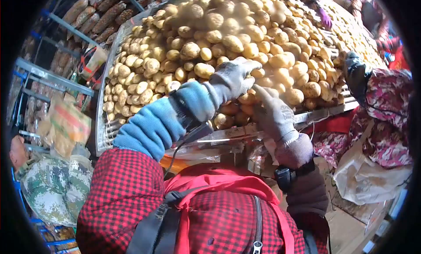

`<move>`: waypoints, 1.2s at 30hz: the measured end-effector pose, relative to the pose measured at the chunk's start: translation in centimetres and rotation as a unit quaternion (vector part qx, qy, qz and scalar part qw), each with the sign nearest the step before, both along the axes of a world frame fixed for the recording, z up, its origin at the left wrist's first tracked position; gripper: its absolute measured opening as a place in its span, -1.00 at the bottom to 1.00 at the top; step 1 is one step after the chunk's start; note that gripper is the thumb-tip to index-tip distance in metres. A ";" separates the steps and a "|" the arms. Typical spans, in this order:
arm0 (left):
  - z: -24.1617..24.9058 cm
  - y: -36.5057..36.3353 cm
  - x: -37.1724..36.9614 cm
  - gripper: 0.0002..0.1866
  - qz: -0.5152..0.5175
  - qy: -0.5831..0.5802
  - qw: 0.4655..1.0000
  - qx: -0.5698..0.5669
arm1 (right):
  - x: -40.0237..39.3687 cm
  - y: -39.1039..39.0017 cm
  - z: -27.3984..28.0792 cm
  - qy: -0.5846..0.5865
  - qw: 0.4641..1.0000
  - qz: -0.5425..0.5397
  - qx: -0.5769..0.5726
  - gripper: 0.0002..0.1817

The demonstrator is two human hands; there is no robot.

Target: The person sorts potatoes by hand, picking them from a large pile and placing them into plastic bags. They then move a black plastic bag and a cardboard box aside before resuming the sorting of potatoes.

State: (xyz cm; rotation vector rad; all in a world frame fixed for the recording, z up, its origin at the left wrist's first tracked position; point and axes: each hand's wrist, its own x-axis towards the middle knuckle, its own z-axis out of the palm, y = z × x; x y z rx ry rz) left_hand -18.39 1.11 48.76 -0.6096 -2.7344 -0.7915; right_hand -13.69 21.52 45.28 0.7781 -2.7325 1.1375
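Note:
A wide heap of yellow-brown potatoes (190,50) lies on a metal-framed sorting table (101,122). My left hand (234,76), in a grey glove, reaches over the near middle of the heap with its fingers curved; whether a potato is between them is hard to tell. Close on its right, my right hand (272,109), also gloved in grey, is at the table's near edge with its fingers pointing down to the potatoes. Its fingertips are partly hidden, and I cannot make out anything in them. Darker potatoes (224,120) lie between and below the two hands.
At the right, a co-worker's dark-gloved hand (356,72) and pink camouflage sleeve (388,92) reach the heap. Another person's purple glove (325,18) is farther back. Filled sacks (107,19) sit behind a blue-grey metal frame (57,76) at left. A whitish plastic bag (370,175) lies lower right.

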 end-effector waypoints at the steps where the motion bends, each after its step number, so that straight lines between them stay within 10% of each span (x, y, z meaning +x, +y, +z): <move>1: 1.7 -0.1 1.6 -0.51 0.028 -0.033 0.998 0.037 | -0.4 -0.3 0.1 0.003 1.000 0.007 0.002 -0.38; 9: 3.5 -1.4 6.7 -0.54 0.025 0.035 0.987 0.155 | -1.7 -0.9 -2.2 0.091 0.994 -0.050 -0.023 -0.55; 11: 4.2 -1.2 7.4 -0.56 0.039 0.023 0.978 0.204 | -1.9 -0.2 -0.2 -0.368 0.832 -0.079 -0.408 -0.58; 16: 5.0 -0.3 7.9 -0.60 -0.050 0.209 0.971 0.100 | 1.8 -3.2 1.1 -0.465 0.640 0.000 -0.612 -0.47; 17: 4.7 -0.4 7.5 -0.56 -0.070 0.257 0.964 0.011 | 1.1 -4.0 1.0 -0.567 0.465 0.103 -0.672 -0.41; 19: 3.4 -0.3 7.6 -0.61 -0.073 0.178 0.980 0.045 | 1.5 -5.2 2.8 -0.589 0.422 0.047 -0.688 -0.40; 23: 5.5 -7.2 9.2 -0.61 -0.009 0.218 0.976 0.006 | 1.2 -5.6 2.6 -0.557 0.449 0.050 -0.696 -0.35; 28: 4.2 -21.6 11.7 -0.44 0.275 -0.023 0.894 -0.353 | 1.4 -7.1 2.7 -0.600 0.420 0.131 -0.668 -0.30; 36: 3.0 -24.6 8.8 -0.44 0.299 -0.139 0.898 -0.290 | 3.0 -13.2 2.1 -0.607 0.510 0.121 -0.597 -0.30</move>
